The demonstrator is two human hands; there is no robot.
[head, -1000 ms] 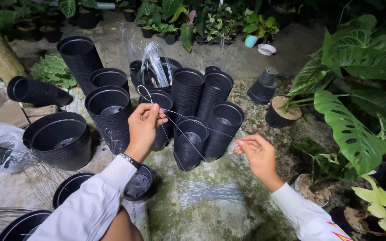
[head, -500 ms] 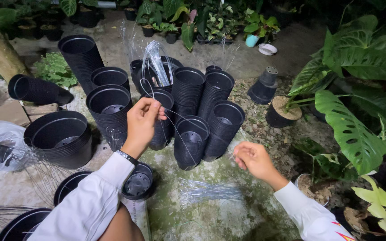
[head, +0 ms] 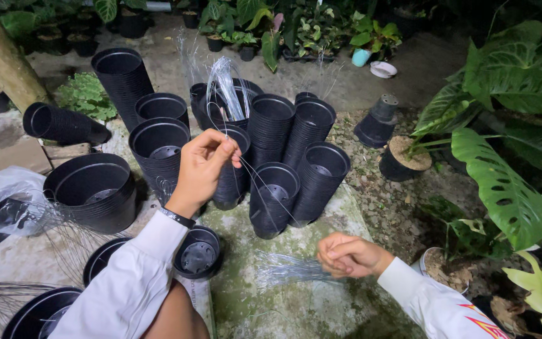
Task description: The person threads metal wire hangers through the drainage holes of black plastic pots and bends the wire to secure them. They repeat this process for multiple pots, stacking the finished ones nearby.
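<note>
— Outdoors at night, on mossy concrete ground point(head: 296, 307), among stacks of black plastic nursery pots point(head: 271, 132)?

— Yes. Left hand point(head: 203, 168) raised, pinching thin silvery wire point(head: 265, 188); right hand point(head: 346, 256) closed on its other end, above bundle of wires point(head: 286, 270).

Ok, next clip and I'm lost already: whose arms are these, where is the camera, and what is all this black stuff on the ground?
The camera sits on a person's head and looks down, so both white-sleeved arms are their own. The left hand is raised and pinches a thin wire that runs down to the right hand, closed low over a bundle of wires lying on the mossy concrete slab. The black things are stacks of plastic nursery pots; more wires stand in a rear stack. Leafy plants grow at right.
</note>
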